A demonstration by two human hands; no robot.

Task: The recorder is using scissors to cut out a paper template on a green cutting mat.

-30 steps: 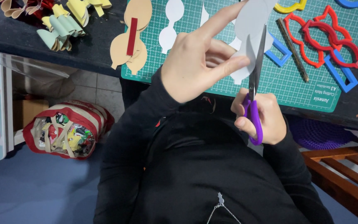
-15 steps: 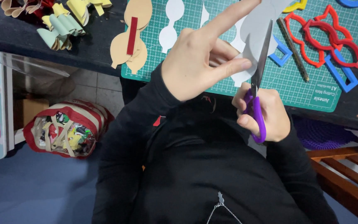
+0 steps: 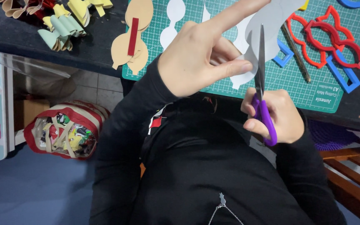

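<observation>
Head camera looks steeply down (close) over the cutting mat (image 3: 313,89).

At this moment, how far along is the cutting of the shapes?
Done: white cutouts and a tan cutout lie on the green mat, folded bows beside it. In hand: left hand holds a grey sheet; right hand works purple scissors into it. Left: the sheet's outline is only partly cut.

scissors (image 3: 261,83): smooth bright metal blades, glossy purple plastic handles. sheet (image 3: 267,29) in left hand (image 3: 196,58): matt grey paper or thin foam, cannot tell which. cutting mat (image 3: 313,89): matt green, gridded. templates (image 3: 330,37): smooth red and blue plastic. bag (image 3: 63,131): clear glossy plastic, red cloth trim.
</observation>
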